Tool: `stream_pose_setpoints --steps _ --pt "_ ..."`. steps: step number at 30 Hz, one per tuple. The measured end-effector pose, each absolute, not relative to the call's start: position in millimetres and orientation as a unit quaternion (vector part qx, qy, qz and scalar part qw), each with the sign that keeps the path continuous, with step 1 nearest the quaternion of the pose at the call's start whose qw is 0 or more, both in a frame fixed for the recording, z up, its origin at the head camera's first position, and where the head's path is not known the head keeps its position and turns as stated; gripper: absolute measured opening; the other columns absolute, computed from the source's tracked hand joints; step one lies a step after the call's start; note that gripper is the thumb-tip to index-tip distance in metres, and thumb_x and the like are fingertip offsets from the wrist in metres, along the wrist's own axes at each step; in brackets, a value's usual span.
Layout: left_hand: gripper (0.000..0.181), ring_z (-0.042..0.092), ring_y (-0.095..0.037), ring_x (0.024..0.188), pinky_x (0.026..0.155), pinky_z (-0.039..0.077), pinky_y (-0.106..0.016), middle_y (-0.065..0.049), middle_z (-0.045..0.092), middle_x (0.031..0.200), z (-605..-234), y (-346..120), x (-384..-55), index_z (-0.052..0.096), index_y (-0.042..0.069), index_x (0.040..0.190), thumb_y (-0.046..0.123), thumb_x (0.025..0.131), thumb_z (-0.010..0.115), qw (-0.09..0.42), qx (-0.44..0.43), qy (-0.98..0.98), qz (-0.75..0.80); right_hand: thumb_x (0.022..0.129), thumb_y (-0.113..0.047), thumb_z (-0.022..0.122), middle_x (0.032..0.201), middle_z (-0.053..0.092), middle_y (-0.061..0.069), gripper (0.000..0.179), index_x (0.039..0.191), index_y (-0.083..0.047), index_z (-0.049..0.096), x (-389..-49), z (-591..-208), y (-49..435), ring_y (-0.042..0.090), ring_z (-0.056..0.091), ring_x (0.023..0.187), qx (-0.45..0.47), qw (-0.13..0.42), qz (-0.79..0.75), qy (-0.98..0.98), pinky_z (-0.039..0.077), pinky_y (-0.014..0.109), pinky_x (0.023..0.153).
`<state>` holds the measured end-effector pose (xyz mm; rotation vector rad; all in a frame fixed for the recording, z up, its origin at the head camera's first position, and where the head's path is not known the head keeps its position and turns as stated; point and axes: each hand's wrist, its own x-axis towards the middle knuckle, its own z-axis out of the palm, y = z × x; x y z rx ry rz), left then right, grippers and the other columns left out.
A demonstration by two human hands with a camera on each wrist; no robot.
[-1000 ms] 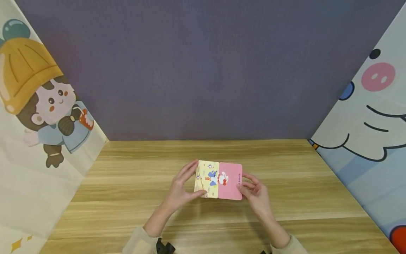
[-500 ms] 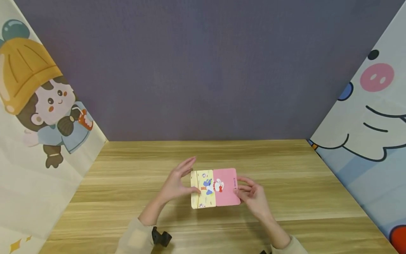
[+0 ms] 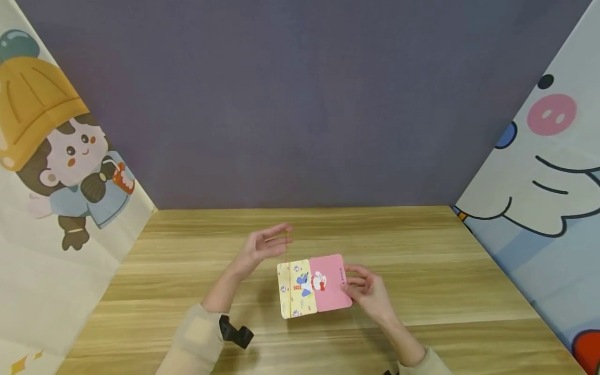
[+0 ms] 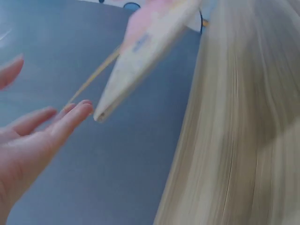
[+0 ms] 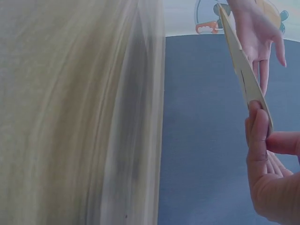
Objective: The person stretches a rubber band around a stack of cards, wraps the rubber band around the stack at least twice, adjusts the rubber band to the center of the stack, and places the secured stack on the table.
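Observation:
A small notebook (image 3: 330,286) with a pink and yellow cover and a printed white rabbit is held tilted over the table. My right hand (image 3: 372,297) pinches its pink end, thumb on the cover and fingers behind. In the right wrist view the thumb and fingers grip the notebook's thin edge (image 5: 243,70). Up and left of the yellow end is my left hand (image 3: 257,249), fingers extended. From the notebook to those fingertips runs a thin yellowish elastic band (image 4: 96,72), pulled taut; in the left wrist view the left thumb (image 4: 10,72) stands apart.
Beneath the hands is a wood-grain table (image 3: 187,234), backed by a grey-blue panel (image 3: 300,104). Cartoon-printed side walls (image 3: 28,291) rise left and right. A black wrist mount (image 3: 236,332) sits by the left sleeve.
The left hand has let go of the notebook's yellow end and moved up and away, drawing the band out. The notebook has shifted down and left in the right hand and turned slightly.

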<state>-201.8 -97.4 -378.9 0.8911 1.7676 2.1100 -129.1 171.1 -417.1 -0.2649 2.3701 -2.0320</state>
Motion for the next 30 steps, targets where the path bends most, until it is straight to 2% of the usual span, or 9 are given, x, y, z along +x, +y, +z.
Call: stream_pose_setpoints --steps 4,6,8,10,14,17,21,26,30 --pt "0.049 0.036 -0.048 0.114 0.095 0.032 -0.051 -0.034 0.032 0.130 -373 -97 -208 0.024 -0.015 0.131 0.002 0.088 0.041 0.187 0.229 0.554 0.778 0.076 0.013 0.058 0.091 0.058 0.033 0.042 0.116 0.016 0.044 -129 -420 172 0.023 0.064 0.069 -0.092 0.014 -0.653 0.752 0.054 0.028 0.056" --pt "0.046 0.038 -0.046 0.114 0.095 0.032 -0.052 -0.036 0.030 0.130 -368 -97 -212 0.022 -0.016 0.130 0.003 0.091 0.034 0.220 0.201 0.540 0.787 0.077 0.013 0.058 0.091 0.057 0.034 0.042 0.116 0.016 0.043 -128 -421 172 0.023 0.064 0.069 -0.092 0.018 -0.658 0.747 0.054 0.028 0.055" --pt "0.045 0.045 -0.040 0.111 0.096 0.033 -0.050 -0.037 0.027 0.130 -363 -97 -216 0.022 -0.016 0.131 0.005 0.092 0.029 0.252 0.168 0.538 0.787 0.077 0.013 0.058 0.092 0.057 0.035 0.042 0.116 0.016 0.043 -128 -422 173 0.023 0.064 0.070 -0.095 0.026 -0.662 0.743 0.054 0.028 0.056" --pt "0.044 0.053 -0.028 0.101 0.093 0.038 -0.045 -0.035 0.030 0.130 -358 -97 -220 0.023 -0.016 0.130 0.006 0.093 0.028 0.279 0.143 0.555 0.771 0.077 0.012 0.058 0.092 0.057 0.034 0.042 0.116 0.016 0.043 -128 -423 173 0.022 0.064 0.070 -0.097 0.033 -0.662 0.742 0.054 0.030 0.056" --pt "0.040 0.055 -0.011 0.073 0.075 0.050 -0.028 -0.028 0.051 0.115 -348 -97 -230 0.032 -0.014 0.128 0.000 0.091 0.035 0.313 0.102 0.609 0.722 0.078 0.012 0.058 0.093 0.058 0.033 0.042 0.117 0.016 0.043 -129 -424 174 0.023 0.064 0.071 -0.103 0.045 -0.662 0.741 0.054 0.033 0.056" --pt "0.037 0.051 -0.006 0.062 0.059 0.046 -0.018 -0.016 0.062 0.097 -343 -98 -236 0.038 -0.013 0.126 -0.003 0.091 0.039 0.330 0.107 0.645 0.681 0.078 0.011 0.058 0.094 0.058 0.033 0.042 0.117 0.016 0.042 -129 -425 174 0.024 0.064 0.071 -0.109 0.053 -0.665 0.737 0.054 0.034 0.055" --pt "0.033 0.046 -0.006 0.059 0.052 0.039 -0.017 -0.008 0.062 0.083 -339 -100 -243 0.042 -0.014 0.122 0.002 0.093 0.040 0.352 0.144 0.666 0.642 0.079 0.010 0.058 0.095 0.058 0.034 0.043 0.118 0.016 0.041 -130 -425 174 0.025 0.064 0.072 -0.108 0.063 -0.668 0.733 0.054 0.035 0.055" --pt "0.032 0.037 -0.006 0.048 0.046 0.032 -0.017 -0.002 0.051 0.059 -336 -97 -247 0.056 -0.011 0.103 0.013 0.096 0.037 0.362 0.188 0.718 0.563 0.078 0.010 0.058 0.094 0.058 0.033 0.043 0.118 0.016 0.042 -129 -425 172 0.024 0.064 0.070 -0.107 0.066 -0.665 0.736 0.054 0.033 0.054" --pt "0.038 0.031 -0.006 0.041 0.041 0.029 -0.018 0.002 0.039 0.046 -331 -90 -247 0.061 -0.007 0.081 0.019 0.096 0.039 0.341 0.242 0.779 0.467 0.078 0.010 0.058 0.094 0.058 0.034 0.043 0.118 0.017 0.041 -129 -426 171 0.023 0.064 0.069 -0.114 0.070 -0.668 0.732 0.054 0.031 0.053"
